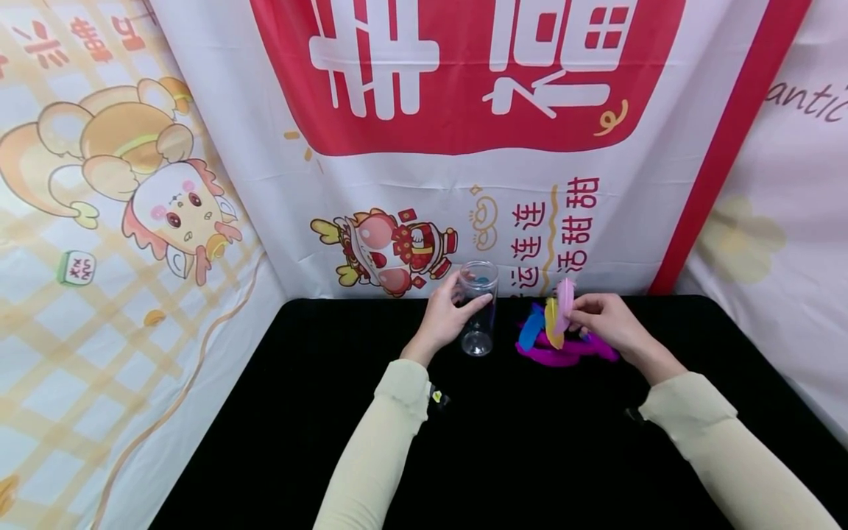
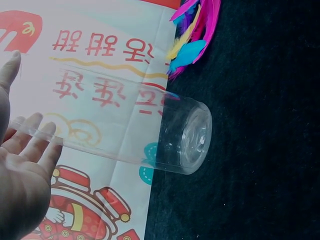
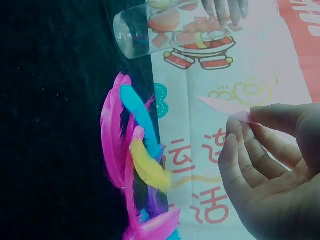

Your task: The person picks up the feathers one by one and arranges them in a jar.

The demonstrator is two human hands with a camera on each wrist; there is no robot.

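My left hand (image 1: 447,313) grips a clear cylindrical jar (image 1: 478,340) near its upper part, fingers on one side and thumb across the front. The jar stands upright towards the back of the black table. To its right, my right hand (image 1: 609,324) pinches a pale pink feather (image 1: 564,303) between thumb and fingertips, raised above a loose pile of feathers. In the right wrist view the pile shows magenta feathers (image 3: 114,145), a blue feather (image 3: 140,112) and a yellow feather (image 3: 150,167), with some purple among them. The left wrist view shows the jar's see-through base (image 2: 195,140).
The black table (image 1: 530,449) ends at the back against a white cloth with red print (image 1: 464,73). Patterned cloths hang at the left (image 1: 119,294) and right (image 1: 782,221). The feather pile lies near the table's back edge, a short way right of the jar.
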